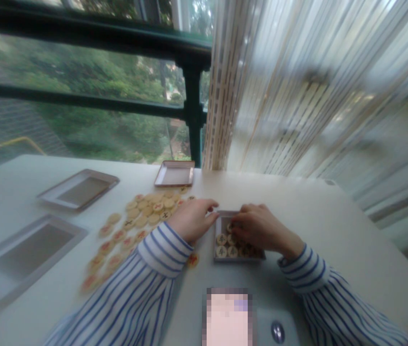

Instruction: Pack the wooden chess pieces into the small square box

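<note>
My right hand (261,227) reaches into a small shallow box (240,260), its fingers pinched together on a round wooden Chinese chess piece (229,228). Other pieces with dark characters (221,252) lie in rows along the near side of this box; my fingers hide some of them. My left hand (193,218) is just left of the box, thumb and forefinger apart near its left wall, with no piece visible between them. Beneath and left of that hand spreads a loose heap of pieces (146,211), some face down, some with red or dark characters.
Three shallow trays or lids stand on the white table (333,230): one at the back (174,185), two at the left (77,209) (63,242). A single red-marked piece (192,260) lies near my left cuff. A pixelated phone-like object (228,317) is in front. Behind are railings and a curtain.
</note>
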A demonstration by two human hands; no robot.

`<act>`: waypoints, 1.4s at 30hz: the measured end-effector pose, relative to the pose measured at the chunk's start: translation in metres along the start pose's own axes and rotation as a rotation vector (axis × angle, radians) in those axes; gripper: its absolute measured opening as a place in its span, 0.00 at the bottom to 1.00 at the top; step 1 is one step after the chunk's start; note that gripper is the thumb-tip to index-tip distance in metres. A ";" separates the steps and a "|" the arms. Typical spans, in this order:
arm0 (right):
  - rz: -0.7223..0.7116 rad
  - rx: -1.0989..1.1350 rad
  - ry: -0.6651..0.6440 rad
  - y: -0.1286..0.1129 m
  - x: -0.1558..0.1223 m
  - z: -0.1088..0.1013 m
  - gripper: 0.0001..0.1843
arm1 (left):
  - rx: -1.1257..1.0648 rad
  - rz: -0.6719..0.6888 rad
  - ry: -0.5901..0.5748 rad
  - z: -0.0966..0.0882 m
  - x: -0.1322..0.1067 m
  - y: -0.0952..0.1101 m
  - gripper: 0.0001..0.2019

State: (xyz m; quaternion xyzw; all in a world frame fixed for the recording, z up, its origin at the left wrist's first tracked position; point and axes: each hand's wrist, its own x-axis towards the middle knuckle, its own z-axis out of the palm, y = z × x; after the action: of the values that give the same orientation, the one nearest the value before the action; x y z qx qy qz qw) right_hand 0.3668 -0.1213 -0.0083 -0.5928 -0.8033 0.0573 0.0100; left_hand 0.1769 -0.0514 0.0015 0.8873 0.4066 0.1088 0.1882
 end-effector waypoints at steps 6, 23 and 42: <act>-0.020 0.007 0.002 0.001 0.000 0.001 0.14 | 0.001 0.008 0.003 0.001 0.001 0.000 0.20; -0.047 0.025 -0.039 -0.001 -0.001 -0.005 0.14 | 0.017 0.008 0.004 0.003 0.001 -0.004 0.20; -0.053 0.027 -0.009 0.000 -0.002 -0.002 0.13 | 0.024 0.010 0.019 0.005 0.001 -0.005 0.20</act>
State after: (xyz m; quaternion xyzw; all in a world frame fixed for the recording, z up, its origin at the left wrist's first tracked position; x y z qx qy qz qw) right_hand 0.3677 -0.1229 -0.0061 -0.5709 -0.8178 0.0704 0.0158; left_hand 0.1757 -0.0485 -0.0047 0.8904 0.4054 0.1135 0.1732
